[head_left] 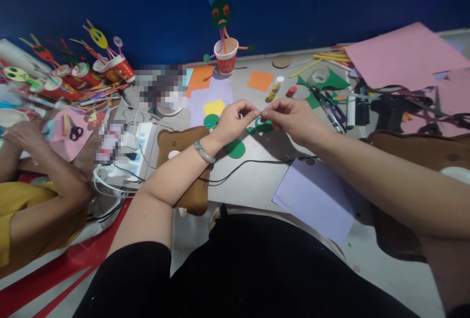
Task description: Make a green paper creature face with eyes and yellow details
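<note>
My left hand [235, 121] and my right hand [290, 118] meet fingertip to fingertip above the middle of the table. Both are pinched closed; whatever lies between the fingertips is too small to make out. Under and between them are small green paper pieces [263, 125]. A green paper circle [235, 148] lies just below my left hand, and another green circle [211, 122] is to its left. Behind the hands stand a yellow glue stick [276, 88] and its red cap [291, 91]. A yellow paper square [214, 107] rests on purple paper.
A decorated red cup [225, 58] stands at the back. Purple sheets [316, 198] overhang the front edge, near a black cable [249, 162]. Pens [328, 110], a glue gun [385, 110] and pink paper [407, 58] lie right. Left are a power strip [141, 154] and another person's arm [55, 161].
</note>
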Tool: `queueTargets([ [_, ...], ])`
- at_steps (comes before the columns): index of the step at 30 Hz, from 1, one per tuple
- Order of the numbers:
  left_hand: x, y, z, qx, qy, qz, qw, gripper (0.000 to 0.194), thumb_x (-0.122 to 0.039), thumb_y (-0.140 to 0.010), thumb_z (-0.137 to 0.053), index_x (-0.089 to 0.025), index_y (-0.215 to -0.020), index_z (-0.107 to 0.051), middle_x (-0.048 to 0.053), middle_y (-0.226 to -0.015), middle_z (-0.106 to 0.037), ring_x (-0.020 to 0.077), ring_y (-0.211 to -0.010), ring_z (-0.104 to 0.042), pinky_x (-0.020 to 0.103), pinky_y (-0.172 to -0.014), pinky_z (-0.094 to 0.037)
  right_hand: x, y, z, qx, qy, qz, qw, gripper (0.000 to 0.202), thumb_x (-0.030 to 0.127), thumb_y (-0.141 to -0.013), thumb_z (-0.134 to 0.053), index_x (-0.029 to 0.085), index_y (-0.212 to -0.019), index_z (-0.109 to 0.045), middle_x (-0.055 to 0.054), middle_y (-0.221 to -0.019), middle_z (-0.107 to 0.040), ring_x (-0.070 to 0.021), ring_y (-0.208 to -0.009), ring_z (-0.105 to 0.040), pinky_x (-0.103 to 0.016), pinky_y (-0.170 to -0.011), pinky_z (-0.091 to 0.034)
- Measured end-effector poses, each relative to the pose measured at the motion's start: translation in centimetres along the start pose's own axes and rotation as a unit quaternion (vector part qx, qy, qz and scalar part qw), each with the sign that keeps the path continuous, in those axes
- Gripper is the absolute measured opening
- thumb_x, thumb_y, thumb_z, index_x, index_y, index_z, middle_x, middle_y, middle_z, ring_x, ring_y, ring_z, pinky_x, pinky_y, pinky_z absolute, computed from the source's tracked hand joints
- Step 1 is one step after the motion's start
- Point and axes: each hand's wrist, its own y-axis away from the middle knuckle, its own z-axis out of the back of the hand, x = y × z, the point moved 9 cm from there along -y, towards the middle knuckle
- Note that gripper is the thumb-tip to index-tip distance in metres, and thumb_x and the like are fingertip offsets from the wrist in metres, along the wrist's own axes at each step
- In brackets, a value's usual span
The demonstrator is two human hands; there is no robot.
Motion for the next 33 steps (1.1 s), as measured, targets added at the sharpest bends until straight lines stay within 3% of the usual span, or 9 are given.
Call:
queueTargets([
  [5,0.9,0.1,-1.0,0.045,0.041,0.05,0.997,0.029,-0.042,-0.099,-0.069,-0.02,-0.081,-0.067,0.001,-0.079,-0.068,0.0129,-0.074,-0.058,0.029,-0.072,-0.048,0.6,0.3,0.2,-0.003,0.015,0.026,1.0,0.037,0.058,-0.086,-0.081,0.023,-0.08,-0.071,-0.004,-0.074,-0.071,-0.015,-0.06,-0.058,-0.032,-0.056,-0.046],
  [9,1.6,0.4,-2.0,0.095,0.085,0.103,0.987,0.025,-0.034,-0.101,-0.067,-0.018,-0.081,-0.067,0.0,-0.078,-0.066,0.0106,-0.071,-0.055,0.027,-0.07,-0.046,0.6,0.6,0.4,-0.005,0.002,0.027,1.0,0.034,0.053,-0.082,-0.086,0.022,-0.08,-0.072,-0.003,-0.072,-0.07,-0.0135,-0.059,-0.055,-0.03,-0.055,-0.045],
  [14,1.3,0.4,-1.7,0.082,0.116,0.117,0.983,0.018,-0.023,-0.097,-0.071,-0.017,-0.08,-0.066,-0.001,-0.078,-0.067,0.0087,-0.071,-0.055,0.024,-0.071,-0.046,0.6,0.7,0.6,-0.008,-0.027,0.045,0.999,0.024,0.039,-0.082,-0.088,0.02,-0.078,-0.073,0.0,-0.065,-0.065,-0.0114,-0.056,-0.053,-0.028,-0.054,-0.043],
  [21,1.0,0.0,-1.2,0.064,0.108,0.059,0.99,0.018,-0.028,-0.093,-0.078,-0.017,-0.084,-0.067,0.0,-0.081,-0.068,0.0102,-0.074,-0.059,0.028,-0.078,-0.051,0.2,0.9,0.5,-0.011,-0.048,0.015,0.999,0.019,0.026,-0.079,-0.09,0.02,-0.076,-0.073,0.003,-0.06,-0.062,-0.009,-0.05,-0.049,-0.027,-0.052,-0.04],
  [33,0.1,0.1,-0.7,0.042,0.023,-0.063,0.997,0.045,-0.063,-0.09,-0.077,-0.019,-0.089,-0.071,0.003,-0.086,-0.074,0.012,-0.073,-0.06,0.028,-0.067,-0.046,-2.0,0.9,-1.0,0.058,-0.177,-0.126,0.974,0.035,0.039,-0.089,-0.084,0.02,-0.065,-0.067,-0.003,-0.067,-0.069,-0.0076,-0.05,-0.046,-0.025,-0.047,-0.036],
])
